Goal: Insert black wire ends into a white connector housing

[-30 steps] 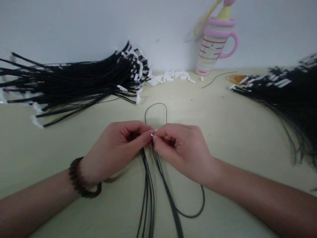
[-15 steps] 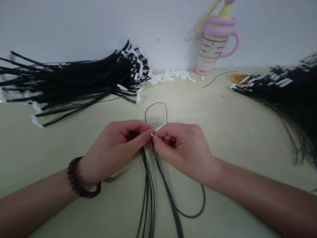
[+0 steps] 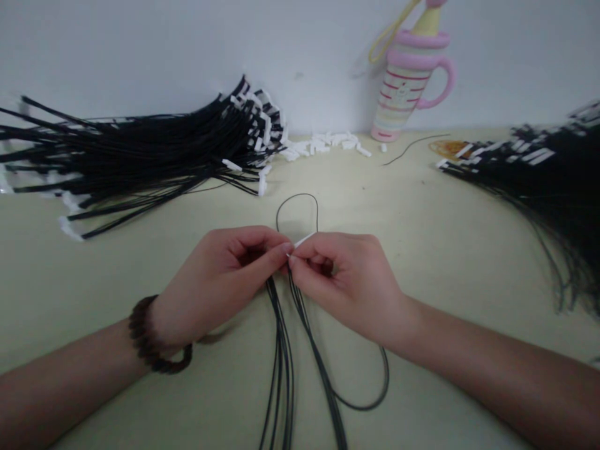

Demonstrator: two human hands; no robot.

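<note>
My left hand [image 3: 234,275] and my right hand [image 3: 342,269] meet at the middle of the view, fingertips pinched close together. Between them shows a bit of a white connector [image 3: 304,240], mostly hidden by the fingers. Black wires [image 3: 281,350] hang from my left fingertips toward the near edge. Another bundle of black wires [image 3: 319,362] runs down from my right fingertips, with one wire looping out to the right. A thin wire loop [image 3: 297,195] rises behind the fingers.
At the back left lies a pile of black cables [image 3: 154,147] with white ends. Small white connectors [image 3: 328,144] are scattered by the wall. A pink-handled tumbler [image 3: 403,87] stands behind. Another cable pile [image 3: 562,181] lies at the right, beside an orange coil [image 3: 447,149].
Both hands hold nearly the same pose. The thin wire loop behind the fingers has shifted very slightly to the right.
</note>
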